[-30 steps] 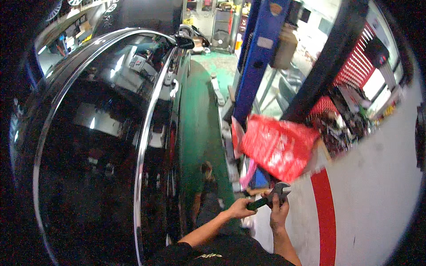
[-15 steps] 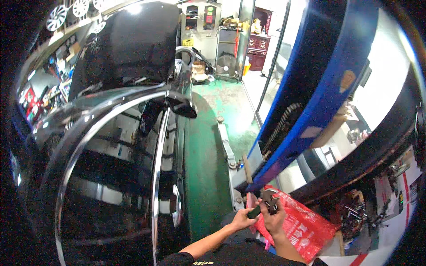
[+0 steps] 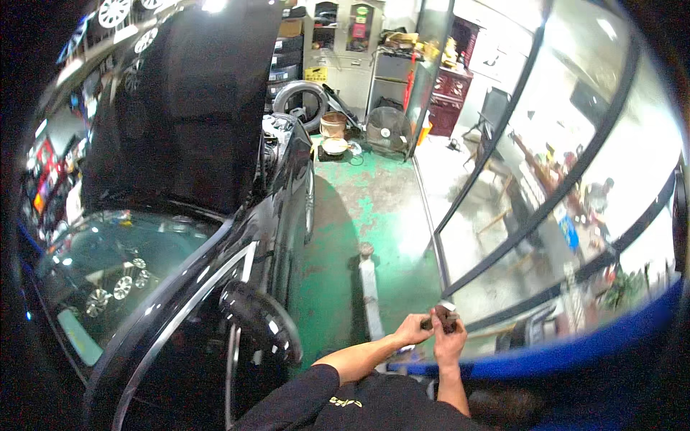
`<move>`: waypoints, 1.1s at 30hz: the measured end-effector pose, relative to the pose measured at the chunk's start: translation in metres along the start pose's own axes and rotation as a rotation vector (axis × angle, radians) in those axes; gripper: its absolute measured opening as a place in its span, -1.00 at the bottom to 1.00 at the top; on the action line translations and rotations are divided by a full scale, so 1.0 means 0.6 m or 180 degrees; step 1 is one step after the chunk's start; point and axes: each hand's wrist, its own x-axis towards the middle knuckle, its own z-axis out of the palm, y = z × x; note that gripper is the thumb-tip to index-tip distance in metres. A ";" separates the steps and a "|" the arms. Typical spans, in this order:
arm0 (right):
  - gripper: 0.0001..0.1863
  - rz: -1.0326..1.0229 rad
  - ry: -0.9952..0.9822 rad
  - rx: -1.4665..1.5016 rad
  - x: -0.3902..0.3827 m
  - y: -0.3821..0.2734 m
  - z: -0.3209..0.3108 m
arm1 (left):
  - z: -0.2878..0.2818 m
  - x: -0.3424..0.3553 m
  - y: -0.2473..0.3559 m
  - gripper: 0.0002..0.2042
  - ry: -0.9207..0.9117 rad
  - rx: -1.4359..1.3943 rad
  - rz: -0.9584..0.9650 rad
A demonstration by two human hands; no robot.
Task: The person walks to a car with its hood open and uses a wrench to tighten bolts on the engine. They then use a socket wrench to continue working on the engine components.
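Wrench (image 3: 445, 317) — blurred, partly hidden — in the grip of left hand (image 3: 413, 330) and right hand (image 3: 450, 345)

black car (image 3: 279, 212), green floor (image 3: 327, 255) with greyish patches, dark red cabinet (image 3: 447, 104), wrench (image 3: 446, 317) seemingly dark grey

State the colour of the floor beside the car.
The floor is green, with worn greyish patches; it shows best in the head view.

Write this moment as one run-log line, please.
left hand: gripping wrench; right hand: gripping wrench; beside: black car, hood up; ahead: floor fan
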 end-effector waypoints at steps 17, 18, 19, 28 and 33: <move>-0.52 0.0950 0.1851 0.1263 0.890 0.231 0.284 | -0.478 0.890 -0.091 -0.59 -0.1929 0.1034 -0.0003; -0.44 0.1067 0.1847 0.1222 0.942 0.233 0.292 | -0.505 0.942 -0.082 -0.67 -0.2012 0.1256 0.0030; -0.44 0.1074 0.1841 0.1269 0.989 0.239 0.308 | -0.533 0.994 -0.076 -0.65 -0.2145 0.1252 -0.0081; -0.46 0.1920 0.0870 0.1511 1.527 0.423 0.599 | -0.898 1.396 -0.219 -0.46 -0.1448 0.1340 -0.0475; -0.57 0.1985 -0.0794 0.1714 1.856 0.447 0.862 | -1.126 1.521 -0.249 -0.48 -0.0415 0.1109 -0.1437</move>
